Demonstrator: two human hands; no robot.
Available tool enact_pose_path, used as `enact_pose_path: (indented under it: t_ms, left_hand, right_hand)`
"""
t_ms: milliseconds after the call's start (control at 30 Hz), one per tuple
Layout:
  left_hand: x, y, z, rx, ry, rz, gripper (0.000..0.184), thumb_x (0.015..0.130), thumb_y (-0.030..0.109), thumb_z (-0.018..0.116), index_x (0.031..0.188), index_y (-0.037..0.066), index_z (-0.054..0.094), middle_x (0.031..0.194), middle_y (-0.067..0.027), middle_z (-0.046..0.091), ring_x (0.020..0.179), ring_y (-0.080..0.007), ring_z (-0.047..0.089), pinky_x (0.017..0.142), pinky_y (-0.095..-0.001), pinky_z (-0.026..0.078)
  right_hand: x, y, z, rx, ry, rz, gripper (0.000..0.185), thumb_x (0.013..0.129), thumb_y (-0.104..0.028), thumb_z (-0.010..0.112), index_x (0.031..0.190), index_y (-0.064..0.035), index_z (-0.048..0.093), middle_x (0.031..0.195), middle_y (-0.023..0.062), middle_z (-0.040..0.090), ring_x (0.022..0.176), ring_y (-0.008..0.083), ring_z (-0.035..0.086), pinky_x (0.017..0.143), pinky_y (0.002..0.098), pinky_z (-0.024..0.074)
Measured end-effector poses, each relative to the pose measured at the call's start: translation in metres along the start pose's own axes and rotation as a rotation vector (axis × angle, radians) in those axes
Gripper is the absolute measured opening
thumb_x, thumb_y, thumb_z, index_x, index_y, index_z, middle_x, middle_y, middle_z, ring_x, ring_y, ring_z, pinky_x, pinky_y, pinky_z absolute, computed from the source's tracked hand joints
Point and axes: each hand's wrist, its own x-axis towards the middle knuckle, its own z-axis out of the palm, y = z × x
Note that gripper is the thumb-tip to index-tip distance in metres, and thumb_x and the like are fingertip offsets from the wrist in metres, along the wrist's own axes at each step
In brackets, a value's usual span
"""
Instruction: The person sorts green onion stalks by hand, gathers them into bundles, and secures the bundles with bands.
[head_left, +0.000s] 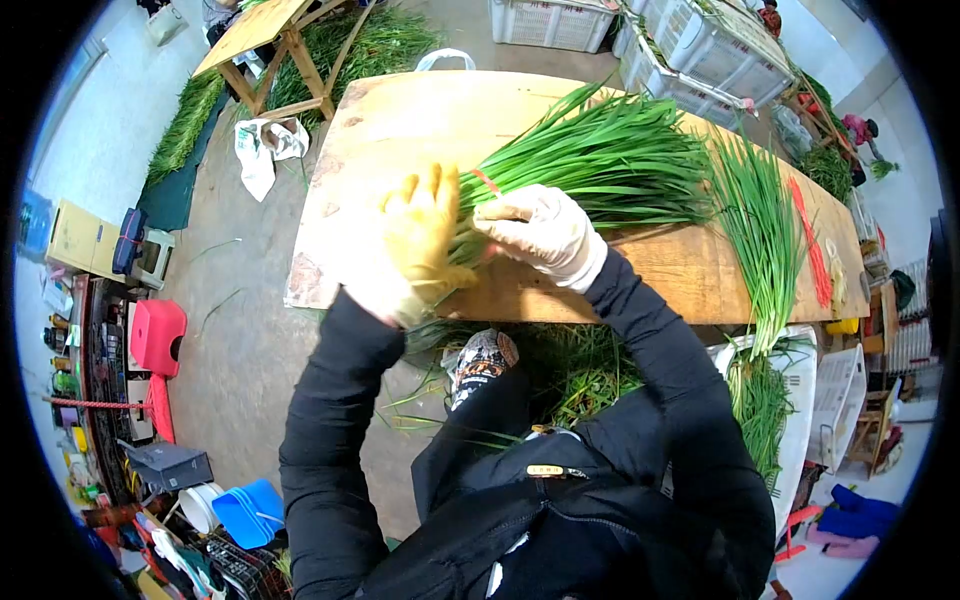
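Note:
A thick bunch of long green garlic chives (610, 160) lies across the wooden table in front of me, leaf tips to the right. A thin red tie (487, 182) runs over it near the stem end. My left hand (425, 230), in a yellowish glove, rests on the stem end with its fingers stretched out. My right hand (540, 232), in a pale glove, is closed at the near side of the bunch, thumb and fingers pinched at the tie. The pinched part of the tie is hidden. A looser, smaller bunch of chives (762, 240) lies farther right, stems over the near edge.
Several red strips (810, 245) lie at the right of the wooden table (400, 110). Below stands a white crate (800, 390) with greens. White crates (550, 25) are stacked behind. A red stool (157, 337) and blue bucket (250, 515) are on the left floor.

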Motion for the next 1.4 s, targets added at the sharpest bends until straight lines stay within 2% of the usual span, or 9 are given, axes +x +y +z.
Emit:
enact_pose_path:
  t_ms: [133, 233, 467, 733, 1067, 1200, 1233, 1333, 1400]
  left_hand:
    - [-0.002, 0.025, 0.033, 0.2, 0.032, -0.146, 0.099, 0.052, 0.04, 0.073, 0.13, 0.004, 0.023, 0.128, -0.0174, 0.034, 0.115, -0.0299, 0.038, 0.095, -0.0388, 0.029]
    - [-0.007, 0.035, 0.036, 0.296, 0.125, -0.2, 0.065, 0.077, 0.016, 0.047, 0.135, 0.013, 0.017, 0.134, -0.0143, 0.026, 0.115, -0.0291, 0.038, 0.096, -0.0387, 0.028]
    - [-0.008, 0.024, 0.048, 0.203, 0.192, -0.189, 0.071, 0.073, 0.017, 0.05, 0.135, 0.011, 0.015, 0.138, -0.0153, 0.018, 0.118, -0.0312, 0.033, 0.099, -0.0369, 0.025]
    - [0.02, 0.03, 0.054, -0.762, 0.599, -0.117, 0.033, 0.057, 0.001, 0.064, 0.088, 0.012, 0.062, 0.095, -0.0058, 0.06, 0.096, -0.0259, 0.052, 0.085, -0.0344, 0.039]
    - [0.03, 0.011, 0.064, -0.663, 0.521, 0.081, 0.022, 0.064, 0.016, 0.065, 0.085, 0.015, 0.061, 0.098, -0.0053, 0.06, 0.096, -0.0272, 0.052, 0.088, -0.0386, 0.034]
    - [0.009, 0.037, 0.023, -0.056, 0.251, -0.059, 0.07, 0.062, 0.031, 0.067, 0.12, 0.005, 0.039, 0.13, -0.0156, 0.033, 0.121, -0.0311, 0.029, 0.101, -0.0428, 0.017]
    - [0.012, 0.035, 0.031, 0.19, 0.057, -0.115, 0.079, 0.069, 0.037, 0.058, 0.128, -0.001, 0.022, 0.137, -0.0168, 0.019, 0.127, -0.0335, 0.015, 0.103, -0.0433, 0.008]
    - [0.025, 0.034, 0.061, 0.425, 0.143, -0.117, 0.06, 0.078, 0.026, 0.039, 0.129, 0.0, 0.021, 0.137, -0.0176, 0.019, 0.126, -0.0361, 0.016, 0.103, -0.0444, 0.008]
    - [0.026, 0.018, 0.081, 0.304, 0.218, -0.065, 0.055, 0.077, 0.025, 0.042, 0.123, -0.001, 0.03, 0.134, -0.0182, 0.026, 0.121, -0.0342, 0.026, 0.101, -0.0432, 0.015]
  right_hand:
    - [-0.002, 0.003, 0.004, 0.409, 0.217, 0.133, 0.016, 0.071, -0.001, 0.061, 0.087, -0.0026, 0.059, 0.081, 0.0099, 0.061, 0.072, 0.0208, 0.059, 0.062, 0.0286, 0.0481]
    - [-0.011, -0.007, 0.003, 0.555, 0.317, 0.54, 0.008, 0.077, -0.003, 0.058, 0.085, -0.0027, 0.061, 0.083, 0.0101, 0.062, 0.077, 0.0176, 0.058, 0.07, 0.0266, 0.0461]
    - [0.012, -0.031, 0.014, 1.037, 0.544, 0.832, 0.006, 0.078, -0.003, 0.058, 0.082, -0.0045, 0.061, 0.079, 0.0062, 0.062, 0.074, 0.012, 0.057, 0.07, 0.0229, 0.0444]
    - [0.016, -0.031, 0.028, 0.907, 0.709, 0.837, 0.005, 0.074, -0.007, 0.063, 0.079, -0.0057, 0.063, 0.079, 0.0033, 0.059, 0.073, 0.0116, 0.054, 0.066, 0.0235, 0.0433]
    - [0.007, -0.03, 0.041, 0.927, 0.712, 0.822, 0.007, 0.076, -0.004, 0.061, 0.083, -0.0044, 0.059, 0.078, 0.0032, 0.059, 0.078, 0.0124, 0.056, 0.072, 0.024, 0.044]
    - [0.017, -0.008, 0.031, 0.284, 0.644, 0.542, 0.006, 0.078, -0.007, 0.057, 0.083, -0.0038, 0.057, 0.077, 0.0061, 0.058, 0.072, 0.0188, 0.055, 0.067, 0.0276, 0.0443]
    - [0.022, -0.016, 0.033, 0.372, 0.626, 0.637, 0.007, 0.08, -0.009, 0.057, 0.083, -0.0036, 0.057, 0.076, 0.0043, 0.058, 0.071, 0.0161, 0.055, 0.066, 0.0254, 0.0443]
    - [0.04, -0.036, 0.032, 1.211, 0.831, 1.052, 0.008, 0.083, -0.012, 0.054, 0.078, -0.0055, 0.055, 0.071, -0.0001, 0.057, 0.061, 0.0076, 0.049, 0.056, 0.0202, 0.0409]
    - [0.042, -0.043, 0.026, 1.229, 0.884, 1.014, 0.01, 0.083, -0.011, 0.052, 0.075, -0.006, 0.053, 0.067, -0.0011, 0.055, 0.057, 0.0065, 0.045, 0.053, 0.0198, 0.0388]
